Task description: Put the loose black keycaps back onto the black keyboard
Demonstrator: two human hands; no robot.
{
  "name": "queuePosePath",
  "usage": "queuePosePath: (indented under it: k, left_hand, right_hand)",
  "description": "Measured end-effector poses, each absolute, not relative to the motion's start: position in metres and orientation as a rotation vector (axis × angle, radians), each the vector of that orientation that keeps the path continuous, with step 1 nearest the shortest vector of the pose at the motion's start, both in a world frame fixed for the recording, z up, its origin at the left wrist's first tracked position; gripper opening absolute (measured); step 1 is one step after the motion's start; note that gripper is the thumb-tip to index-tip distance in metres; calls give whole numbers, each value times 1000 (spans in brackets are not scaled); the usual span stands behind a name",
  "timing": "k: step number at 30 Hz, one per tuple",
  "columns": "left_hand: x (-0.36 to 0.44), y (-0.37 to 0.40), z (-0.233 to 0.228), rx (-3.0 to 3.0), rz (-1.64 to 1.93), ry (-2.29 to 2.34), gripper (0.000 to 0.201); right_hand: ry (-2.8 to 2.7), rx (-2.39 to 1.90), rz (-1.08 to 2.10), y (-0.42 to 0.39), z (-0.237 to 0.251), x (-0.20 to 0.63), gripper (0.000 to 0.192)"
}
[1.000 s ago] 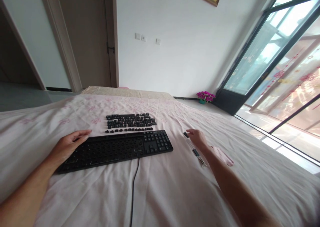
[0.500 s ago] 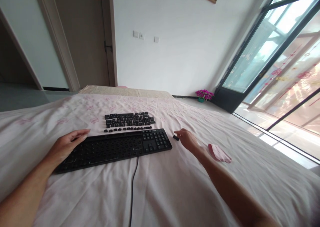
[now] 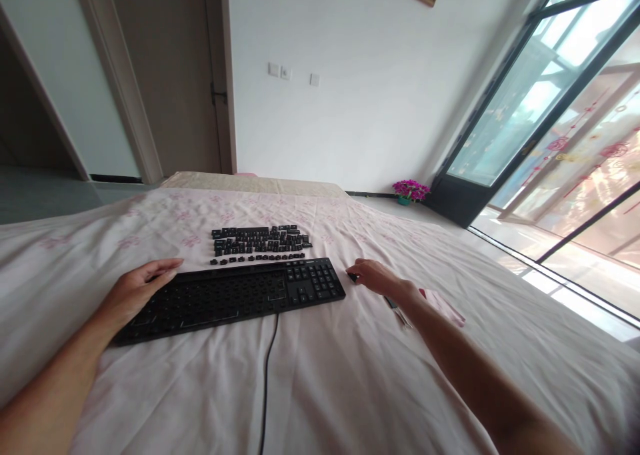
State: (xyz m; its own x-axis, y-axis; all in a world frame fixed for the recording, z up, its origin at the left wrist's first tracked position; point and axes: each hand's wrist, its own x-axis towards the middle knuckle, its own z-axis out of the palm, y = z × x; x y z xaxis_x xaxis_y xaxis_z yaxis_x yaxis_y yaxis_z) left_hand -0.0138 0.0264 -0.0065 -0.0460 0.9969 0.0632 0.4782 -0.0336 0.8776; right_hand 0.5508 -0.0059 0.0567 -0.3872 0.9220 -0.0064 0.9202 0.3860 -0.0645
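Since 1.0 s ago, the right hand (image 3: 376,278) has slid toward the keyboard (image 3: 235,297), gripping a small black tool. Left hand (image 3: 135,293) rests flat on the keyboard's end. Beyond both hands lie removed keycaps (image 3: 260,241); the numpad remains.
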Motion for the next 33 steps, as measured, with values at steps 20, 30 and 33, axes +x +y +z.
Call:
queuePosePath:
  k: [20, 30, 33]
  left_hand:
    - [-11, 24, -4, 1570, 1047, 1590, 64]
    - [-13, 26, -7, 1559, 1068, 1567, 67]
    - [-13, 27, -7, 1568, 1067, 1541, 71]
  right_hand:
    - [-1458, -1104, 1360, -38, 46, 518, 47]
    - [-1771, -1455, 942, -31, 38, 528, 37]
    - [-1938, -1472, 788, -31, 40, 528, 33]
